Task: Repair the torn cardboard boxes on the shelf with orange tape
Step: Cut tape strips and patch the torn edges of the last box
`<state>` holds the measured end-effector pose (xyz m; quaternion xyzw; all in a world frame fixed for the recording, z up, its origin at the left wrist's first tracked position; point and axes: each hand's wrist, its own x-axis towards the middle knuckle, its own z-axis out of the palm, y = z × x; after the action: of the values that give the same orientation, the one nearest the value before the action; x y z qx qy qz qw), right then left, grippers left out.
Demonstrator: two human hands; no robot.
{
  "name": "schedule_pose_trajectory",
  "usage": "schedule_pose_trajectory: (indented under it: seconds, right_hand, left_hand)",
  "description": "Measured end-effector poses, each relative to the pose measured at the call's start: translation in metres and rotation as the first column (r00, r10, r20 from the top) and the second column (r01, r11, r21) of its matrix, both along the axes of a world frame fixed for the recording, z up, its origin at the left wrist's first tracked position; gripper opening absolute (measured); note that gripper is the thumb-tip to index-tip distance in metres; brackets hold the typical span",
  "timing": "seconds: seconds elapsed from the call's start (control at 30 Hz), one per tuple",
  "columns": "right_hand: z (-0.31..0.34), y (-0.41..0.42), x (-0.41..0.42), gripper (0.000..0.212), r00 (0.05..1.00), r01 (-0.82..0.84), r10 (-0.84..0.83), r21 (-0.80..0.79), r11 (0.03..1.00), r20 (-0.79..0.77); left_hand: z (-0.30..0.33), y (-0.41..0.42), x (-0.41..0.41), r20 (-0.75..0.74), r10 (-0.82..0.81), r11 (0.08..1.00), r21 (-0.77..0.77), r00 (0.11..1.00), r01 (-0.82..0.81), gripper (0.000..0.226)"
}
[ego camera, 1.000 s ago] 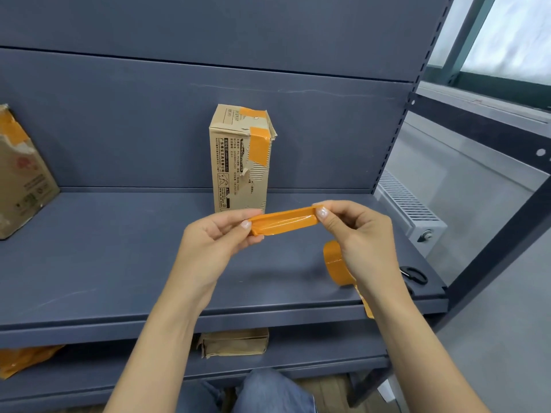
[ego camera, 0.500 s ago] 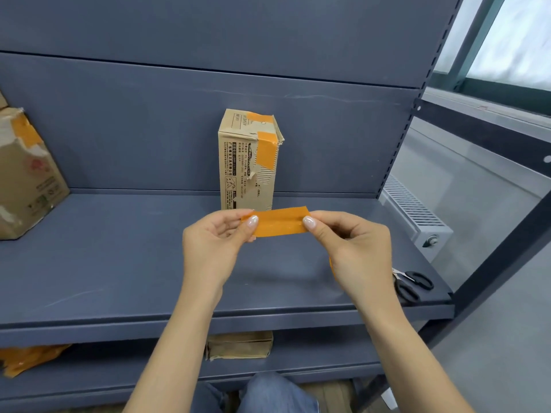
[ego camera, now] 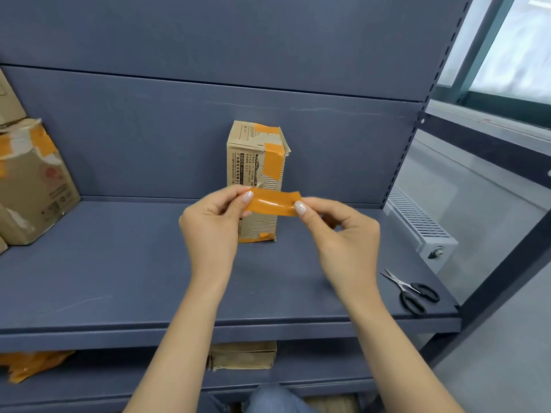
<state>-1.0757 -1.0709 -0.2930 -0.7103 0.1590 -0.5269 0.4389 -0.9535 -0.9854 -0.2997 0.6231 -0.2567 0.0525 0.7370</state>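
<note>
My left hand (ego camera: 213, 226) and right hand (ego camera: 343, 234) each pinch an end of an orange tape strip (ego camera: 272, 203), stretched before the patched box (ego camera: 256, 174) on the shelf (ego camera: 119, 263).

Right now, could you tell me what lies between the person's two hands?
In the head view, a short orange tape strip spans the gap, pinched by the left hand and right hand, in front of the upright taped cardboard box.
</note>
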Motion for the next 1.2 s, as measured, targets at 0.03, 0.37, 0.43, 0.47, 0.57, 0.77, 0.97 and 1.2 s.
schedule_pose_trajectory:
  seconds: [0.03, 0.37, 0.43, 0.47, 0.57, 0.77, 0.97, 1.2]
  right_hand:
    - [0.004, -0.004, 0.005, 0.015, 1.0, -0.011, 0.011, 0.048, 0.999, 0.006]
    - [0.022, -0.052, 0.075, 0.015, 0.998, 0.056, -0.052, 0.174, 0.983, -0.028]
    - [0.02, -0.059, 0.086, 0.018, 0.997, 0.074, -0.066, 0.171, 0.982, -0.049]
    - [0.019, -0.062, 0.092, 0.018, 0.996, 0.083, -0.074, 0.171, 0.982, -0.058]
    - [0.016, -0.072, 0.106, 0.019, 0.991, 0.122, -0.112, 0.168, 0.978, -0.069]
    - [0.01, -0.087, 0.133, 0.022, 0.975, 0.206, -0.192, 0.137, 0.969, -0.109]
    - [0.004, -0.095, 0.144, 0.023, 0.966, 0.244, -0.233, 0.093, 0.965, -0.114]
    - [-0.001, -0.096, 0.149, 0.021, 0.958, 0.269, -0.267, 0.008, 0.963, -0.104]
  left_hand:
    - [0.004, -0.002, 0.005, 0.013, 0.006, 1.0, -0.013, 1.0, -0.006, 0.016]
    - [0.03, -0.021, 0.057, 0.221, 0.155, 0.972, 0.14, 0.963, -0.188, 0.011]
    - [0.033, -0.027, 0.068, 0.232, 0.128, 0.972, 0.163, 0.964, -0.168, 0.013]
    - [0.034, -0.03, 0.074, 0.245, 0.119, 0.971, 0.174, 0.962, -0.164, 0.013]
    - [0.037, -0.041, 0.089, 0.324, 0.093, 0.963, 0.211, 0.941, -0.168, 0.017]
    - [0.038, -0.056, 0.12, 0.423, 0.077, 0.957, 0.223, 0.903, -0.187, 0.016]
    - [0.032, -0.063, 0.134, 0.473, 0.058, 0.959, 0.219, 0.879, -0.181, 0.016]
    - [0.029, -0.068, 0.144, 0.472, 0.049, 0.961, 0.218, 0.88, -0.17, 0.016]
